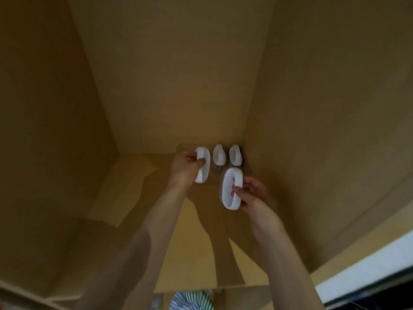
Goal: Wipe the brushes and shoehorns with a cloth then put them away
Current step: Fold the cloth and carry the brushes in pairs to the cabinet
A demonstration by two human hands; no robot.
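Observation:
Both my arms reach deep into a wooden cabinet compartment. My left hand (184,167) grips a white loop-handled brush (204,164) by its handle, near the back of the shelf. My right hand (252,195) pinches a second white brush (232,190) by its handle, a little nearer to me and to the right. Two more white brushes (218,156) (235,156) stand side by side against the back wall, bristles down. No shoehorn or wiping cloth shows inside the compartment.
The shelf floor (138,186) has bare room to the left of the brushes. Side walls (312,130) close in on both sides. A striped cloth (192,298) shows at the bottom edge, below the shelf front. A white surface (368,271) lies at the lower right.

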